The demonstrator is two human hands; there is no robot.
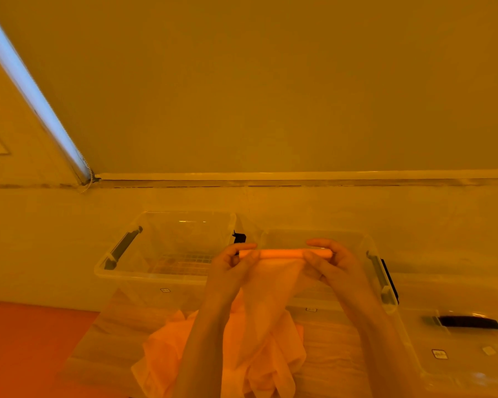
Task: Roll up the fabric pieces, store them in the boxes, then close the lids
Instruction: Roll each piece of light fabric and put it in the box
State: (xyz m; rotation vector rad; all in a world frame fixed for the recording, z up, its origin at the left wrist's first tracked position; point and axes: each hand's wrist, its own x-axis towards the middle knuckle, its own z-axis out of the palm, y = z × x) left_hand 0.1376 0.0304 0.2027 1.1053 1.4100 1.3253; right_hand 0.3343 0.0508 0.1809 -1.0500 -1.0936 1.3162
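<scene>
Sheer orange fabric piece (273, 288), top edge rolled tight, hangs before two open clear boxes (156, 271).

two open boxes, left box (167, 254) and right box (365, 254), are set side by side, with a lid (466, 326) laid to their right.

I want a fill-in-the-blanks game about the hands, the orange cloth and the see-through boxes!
1. Both hands, the left hand and the right hand, hold one fabric piece whose top edge is already ____ into a tube.
2. More orange fabric lies in a ____ below the arms.
3. The left clear box has no ____ on it.

Missing words: rolled; pile; lid
</scene>
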